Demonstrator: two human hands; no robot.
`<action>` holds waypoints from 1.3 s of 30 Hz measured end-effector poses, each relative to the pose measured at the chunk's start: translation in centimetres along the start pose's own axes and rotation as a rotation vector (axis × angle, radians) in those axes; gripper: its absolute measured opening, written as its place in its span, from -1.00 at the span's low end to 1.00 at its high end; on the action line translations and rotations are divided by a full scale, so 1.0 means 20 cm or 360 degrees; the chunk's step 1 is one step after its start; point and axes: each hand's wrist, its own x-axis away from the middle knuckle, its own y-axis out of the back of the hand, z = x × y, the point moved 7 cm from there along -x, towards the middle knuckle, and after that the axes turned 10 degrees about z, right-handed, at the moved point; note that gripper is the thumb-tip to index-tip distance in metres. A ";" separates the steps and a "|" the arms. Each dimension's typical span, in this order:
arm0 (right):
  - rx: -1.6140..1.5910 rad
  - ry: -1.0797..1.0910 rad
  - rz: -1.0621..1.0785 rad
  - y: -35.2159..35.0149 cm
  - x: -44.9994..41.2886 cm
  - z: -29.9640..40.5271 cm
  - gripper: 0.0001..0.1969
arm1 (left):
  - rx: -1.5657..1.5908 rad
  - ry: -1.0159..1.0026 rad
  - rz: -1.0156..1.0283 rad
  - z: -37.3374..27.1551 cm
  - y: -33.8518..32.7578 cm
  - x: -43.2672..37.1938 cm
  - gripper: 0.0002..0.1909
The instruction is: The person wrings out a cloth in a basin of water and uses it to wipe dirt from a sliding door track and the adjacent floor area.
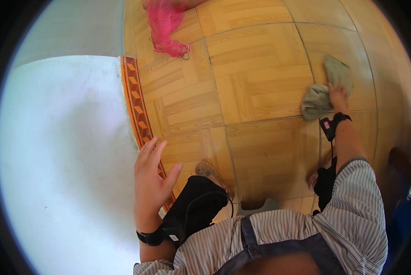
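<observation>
My right hand (338, 98) reaches out over the floor at the right and holds a grey-green cloth (316, 103) against the tiles. The cloth lies rumpled on both sides of the hand, and its far part is blurred. My left hand (152, 182) is raised at the left, beside the white wall, with fingers apart and nothing in it. A black strap with a small device sits on each wrist.
The tiled floor (260, 75) has a wood parquet pattern. A patterned tile border (136, 99) runs along the foot of the white wall (64, 137). A bright pink mesh item (164, 27) is at the top. A grey-green stool edge (260, 208) shows between my legs.
</observation>
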 end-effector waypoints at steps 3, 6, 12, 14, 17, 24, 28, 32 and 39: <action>-0.0275 -0.0232 0.0077 -0.08 0.24 0.34 -0.10 | -0.0184 0.0133 0.0103 0.06 0.02 0.07 -0.45; -0.0122 0.0002 0.0107 -0.09 0.56 0.96 -0.05 | -0.0183 0.0170 0.0103 0.09 0.04 0.08 -0.46; 0.0603 0.1376 0.0287 -0.47 1.43 1.76 -0.22 | -0.0136 0.0170 0.0053 0.08 0.05 0.12 -0.46; 0.0696 0.1750 0.0354 -0.57 1.72 1.74 -0.35 | -0.0190 0.0093 -0.0003 0.03 0.06 0.14 -0.46; 0.0778 0.2197 0.0391 -0.71 1.96 1.60 -0.43 | -0.0121 0.0109 0.0001 0.01 0.09 0.16 -0.46; 0.0426 0.1921 0.0068 -0.22 1.33 1.14 -0.43 | -0.0119 0.0067 0.0020 -0.06 0.06 0.16 -0.49; 0.0419 0.0651 -0.0038 -0.02 0.74 0.50 -0.42 | -0.0097 -0.0010 0.0019 -0.10 0.06 0.13 -0.51; 0.0033 0.0015 -0.0023 -0.02 0.77 0.31 -0.41 | -0.0154 -0.0014 0.0027 -0.11 0.08 0.14 -0.52; 0.0635 0.1201 0.0362 -0.52 1.62 1.03 -0.38 | -0.0110 -0.0037 -0.0070 -0.07 0.07 0.18 -0.51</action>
